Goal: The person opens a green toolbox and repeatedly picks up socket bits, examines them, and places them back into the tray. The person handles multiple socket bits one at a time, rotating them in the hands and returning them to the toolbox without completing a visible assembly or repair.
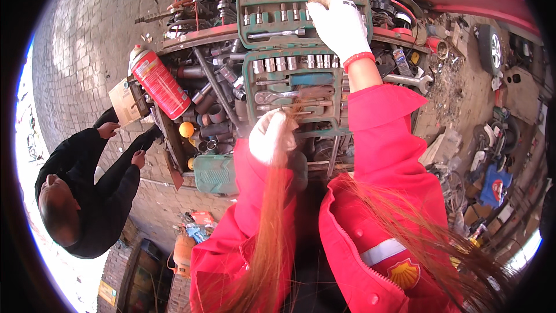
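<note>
A green socket set case (242,29) lies open in front of me, its two halves one above the other. My right hand (341,23), in a white glove, reaches over the far half, fingertips pinched together at the rows of bit sockets (284,13); what they grip, if anything, is hidden. Below it my left hand (269,139), also gloved, is closed beside the near half's lower edge; strands of hair cover part of it and I cannot make out what it holds. A ratchet (269,97), a blue-handled tool (313,79) and a row of chrome sockets (281,64) sit in the near half.
Left of the case, a red spray can (161,84) leans over a heap of large sockets and metal bars, with a yellow ball (186,129) nearby. A person in black (92,179) sits at far left by a cardboard box (125,102). A large wrench (408,80) lies right.
</note>
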A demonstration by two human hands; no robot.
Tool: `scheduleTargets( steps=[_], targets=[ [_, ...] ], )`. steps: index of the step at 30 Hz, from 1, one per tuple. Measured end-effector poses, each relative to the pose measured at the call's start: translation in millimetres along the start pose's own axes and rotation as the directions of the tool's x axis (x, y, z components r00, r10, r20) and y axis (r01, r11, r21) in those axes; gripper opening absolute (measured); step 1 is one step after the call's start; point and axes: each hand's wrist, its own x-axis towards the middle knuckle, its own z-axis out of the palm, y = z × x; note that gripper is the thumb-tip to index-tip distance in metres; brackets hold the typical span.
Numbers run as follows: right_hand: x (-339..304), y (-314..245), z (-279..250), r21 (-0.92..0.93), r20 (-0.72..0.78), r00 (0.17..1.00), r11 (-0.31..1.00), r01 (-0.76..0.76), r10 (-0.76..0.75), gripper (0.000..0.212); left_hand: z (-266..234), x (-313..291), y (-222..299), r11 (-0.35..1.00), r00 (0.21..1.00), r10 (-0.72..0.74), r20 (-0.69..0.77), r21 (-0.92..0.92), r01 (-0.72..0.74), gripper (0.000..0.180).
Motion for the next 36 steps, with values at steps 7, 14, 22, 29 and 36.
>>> scheduleTargets(
  steps=[7, 14, 22, 29, 36],
  targets=[
    [2, -3, -16, 0.552, 0.317, 0.928, 0.757, -0.35, 0.197, 0.029, -5, 3, 0, 0.998, 0.998, -0.015, 0.058, -0.055, 0.018, 0.03],
    [-9, -10, 8, 0.092, -0.048, 0.998, 0.995, -0.034, 0.038, 0.028, -4, 1, -1, 0.998, 0.999, 0.001, 0.045, -0.055, 0.002, 0.03],
    [-38, -23, -19, 0.786, 0.024, 0.984, 0.605, -0.127, 0.175, 0.017, -11, 1, -5, 0.989, 0.997, 0.002, 0.082, -0.147, 0.01, 0.031],
    [-140, -58, -32, 0.681, 0.447, 0.886, 0.595, -0.427, 0.125, 0.011, 11, -30, 24, 0.984, 0.984, 0.178, 0.017, 0.011, -0.178, 0.044],
    [-170, -70, -49, 0.569, 0.618, 0.717, 0.446, -0.691, 0.323, 0.018, 46, -59, 44, 0.923, 0.947, 0.311, -0.079, 0.261, -0.281, 0.034]
  ],
)
